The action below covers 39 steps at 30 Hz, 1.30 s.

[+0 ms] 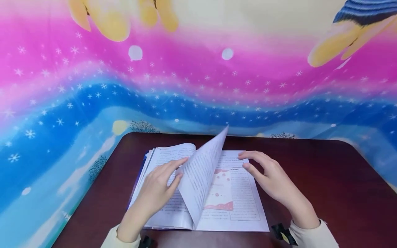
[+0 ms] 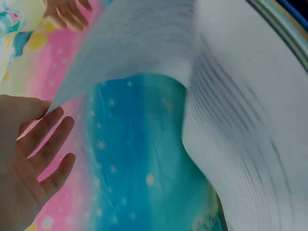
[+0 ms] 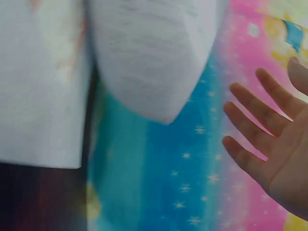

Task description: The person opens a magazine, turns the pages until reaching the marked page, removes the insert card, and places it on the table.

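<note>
An open book [image 1: 245,201] lies on the table, with printed text on both sides. One page [image 1: 203,168] is lifted off near the middle, its free corner pointing up. The left hand [image 1: 156,184] is over the left side; in the left wrist view its thumb and index finger pinch the corner of the lifted page [image 2: 139,43], the other fingers spread. On the right page lies a white card [image 1: 221,191] with pink patterned ends, partly hidden behind the raised page. The right hand [image 1: 273,177] hovers at the right page's outer edge, fingers apart and holding nothing.
A dark reddish-brown table [image 1: 335,186] with rounded far corners carries the book. Behind it hangs a pink and blue backdrop cloth [image 1: 192,79] with snowflakes, running down along the table's left and far edges. Black straps [image 1: 283,234] show at the wrists below light sleeves.
</note>
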Tool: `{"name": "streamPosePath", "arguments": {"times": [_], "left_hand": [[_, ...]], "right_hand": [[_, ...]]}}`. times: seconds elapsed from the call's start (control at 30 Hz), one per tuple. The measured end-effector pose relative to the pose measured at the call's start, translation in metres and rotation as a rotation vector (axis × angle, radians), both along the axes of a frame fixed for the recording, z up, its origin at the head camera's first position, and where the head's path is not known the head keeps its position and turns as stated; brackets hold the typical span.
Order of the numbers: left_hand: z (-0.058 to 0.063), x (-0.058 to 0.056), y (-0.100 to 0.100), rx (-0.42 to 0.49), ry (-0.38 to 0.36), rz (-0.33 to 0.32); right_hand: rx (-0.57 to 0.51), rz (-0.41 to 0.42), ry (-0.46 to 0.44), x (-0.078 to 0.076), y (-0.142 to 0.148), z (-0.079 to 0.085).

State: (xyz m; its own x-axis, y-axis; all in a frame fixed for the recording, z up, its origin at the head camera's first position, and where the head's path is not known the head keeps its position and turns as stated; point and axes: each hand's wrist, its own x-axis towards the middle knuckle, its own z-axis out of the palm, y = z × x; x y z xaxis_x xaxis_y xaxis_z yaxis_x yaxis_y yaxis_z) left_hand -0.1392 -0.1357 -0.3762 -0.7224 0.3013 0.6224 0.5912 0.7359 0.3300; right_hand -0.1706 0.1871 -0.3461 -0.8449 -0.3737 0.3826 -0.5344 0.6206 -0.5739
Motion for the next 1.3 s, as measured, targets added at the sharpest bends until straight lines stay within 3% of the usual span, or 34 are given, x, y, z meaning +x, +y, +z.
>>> {"name": "streamPosePath", "arguments": {"times": [0.17,0.33,0.67,0.97,1.13,1.3], "left_hand": [[-0.003,0.006,-0.032,-0.058,0.016,0.143],[-0.008,0.021,-0.064,-0.100,-0.123,0.264],[-0.022,0.034,-0.101,-0.209,-0.436,0.263],[-0.047,0.036,-0.112,-0.206,-0.793,0.219],[-0.053,0.034,-0.111,-0.231,-0.837,0.219],[-0.051,0.027,-0.108,-0.293,-0.776,0.217]], "right_hand": [[0.064,-0.017,0.066,-0.005,0.007,-0.010],[0.163,-0.004,0.149,-0.005,0.018,-0.022],[0.258,0.026,0.185,0.015,0.044,-0.043],[0.426,0.030,0.029,0.034,0.058,-0.069],[0.466,0.075,-0.131,0.039,0.060,-0.081],[0.475,0.068,-0.244,0.036,0.059,-0.083]]}}
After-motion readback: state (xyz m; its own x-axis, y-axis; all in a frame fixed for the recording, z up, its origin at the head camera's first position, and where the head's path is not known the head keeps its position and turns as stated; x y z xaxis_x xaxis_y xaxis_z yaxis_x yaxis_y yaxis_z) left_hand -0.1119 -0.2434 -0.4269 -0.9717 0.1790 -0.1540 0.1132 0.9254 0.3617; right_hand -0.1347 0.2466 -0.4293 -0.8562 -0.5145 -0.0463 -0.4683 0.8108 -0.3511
